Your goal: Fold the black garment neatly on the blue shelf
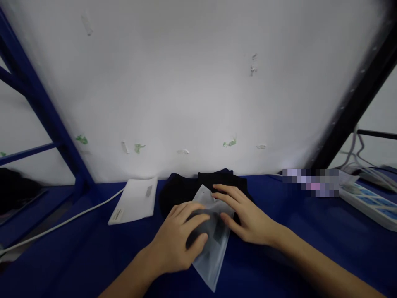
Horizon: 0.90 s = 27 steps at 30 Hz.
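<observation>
Translucent bag (213, 248), slantwise at the lower centre of the frame, over the blue surface (248, 273). Left hand (180, 236) and right hand (246, 213) meet it from either side, fingers loosely bent, thumbs parted from forefingers. Farther back: white strip with blue patches (372, 205), right edge; flat white packet (135, 200), left of centre; black cloth (178, 188), centre, partly hidden; pale wall (198, 82), above.
</observation>
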Available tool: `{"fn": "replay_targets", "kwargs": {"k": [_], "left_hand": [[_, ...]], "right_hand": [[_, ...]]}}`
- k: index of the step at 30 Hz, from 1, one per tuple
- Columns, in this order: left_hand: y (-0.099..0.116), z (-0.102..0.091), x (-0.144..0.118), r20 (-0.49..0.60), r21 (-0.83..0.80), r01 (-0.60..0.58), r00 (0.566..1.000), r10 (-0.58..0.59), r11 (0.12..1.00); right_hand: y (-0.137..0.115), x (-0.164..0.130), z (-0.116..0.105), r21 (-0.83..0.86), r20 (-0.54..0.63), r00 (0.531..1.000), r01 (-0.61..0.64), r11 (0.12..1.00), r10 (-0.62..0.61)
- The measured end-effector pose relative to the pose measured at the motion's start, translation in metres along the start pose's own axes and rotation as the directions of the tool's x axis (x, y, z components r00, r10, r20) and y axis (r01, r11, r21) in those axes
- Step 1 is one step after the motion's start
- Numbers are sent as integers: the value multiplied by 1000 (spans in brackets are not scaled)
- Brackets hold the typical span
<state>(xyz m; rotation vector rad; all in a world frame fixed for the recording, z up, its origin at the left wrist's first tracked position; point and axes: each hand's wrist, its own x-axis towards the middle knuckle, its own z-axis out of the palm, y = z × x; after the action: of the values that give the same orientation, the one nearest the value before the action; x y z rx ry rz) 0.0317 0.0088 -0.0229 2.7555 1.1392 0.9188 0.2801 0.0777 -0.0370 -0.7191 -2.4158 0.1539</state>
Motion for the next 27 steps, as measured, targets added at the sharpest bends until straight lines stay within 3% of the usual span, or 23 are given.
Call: {"fn": "replay_targets", "kwargs": {"k": [5,8,23,27], "left_hand": [[-11,13,-5,230,89,48,971,-68,995],[-14,15,-6,294,95,61,952,-87,994],[-16,22,-9,386,138,95,912,-142,986],[-17,21,-9,358,103,113,923,-143,988]], "right_hand": [[-12,0,19,110,225,973,18,994,-43],[-10,0,27,162,304,952,-30,986,-21],[-1,-4,40,118,413,911,-49,992,-4],[-3,-2,35,134,422,906,-80,988,16]]}}
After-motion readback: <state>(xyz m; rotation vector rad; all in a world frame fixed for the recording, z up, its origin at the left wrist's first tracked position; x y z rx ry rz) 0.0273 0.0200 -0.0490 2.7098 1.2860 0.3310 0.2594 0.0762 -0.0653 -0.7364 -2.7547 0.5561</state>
